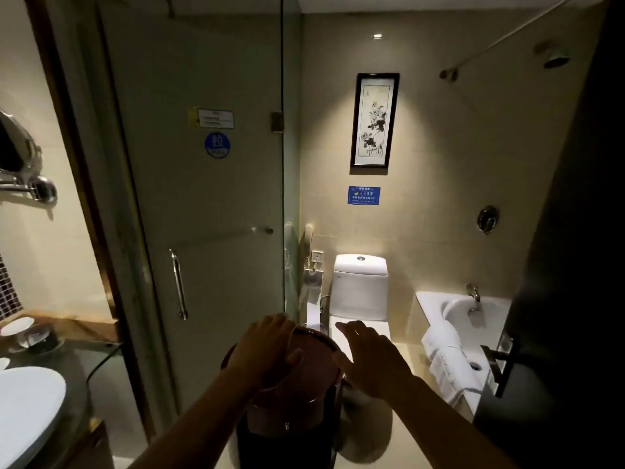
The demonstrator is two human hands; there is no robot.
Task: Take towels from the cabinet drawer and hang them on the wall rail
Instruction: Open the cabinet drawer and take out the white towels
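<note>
This is a small, dim bathroom with pale tile walls. A tall glass shower door (203, 170) fills the left middle, with a long metal handle (178, 284) and a round blue sticker (217, 145). At the back stands a white toilet (360, 287). Above it hangs a tall framed flower picture (374, 120), and under that is a small blue sign (364, 195). A white bathtub (463, 311) sits on the right with a tap at its end. A metal rail (507, 33) runs up high across the top right corner. At the left is a dark counter (72, 377) with a round white sink (27, 407) on it.

A white towel (448, 358) lies over the edge of the bathtub. It is bunched up, and its long side runs from the back of the tub toward the front, slanting down to the right. One end hangs down the side of the tub.

Low in the middle is a dark bin with a reddish brown lid (311, 363). The lid is tipped up. The left hand (262, 350) holds the lid, with fingers curled over its top edge and the thumb pressed on the front. The right hand (372, 357) is beside the lid with its fingers spread out flat and holds nothing. I cannot tell if it touches the lid.
</note>
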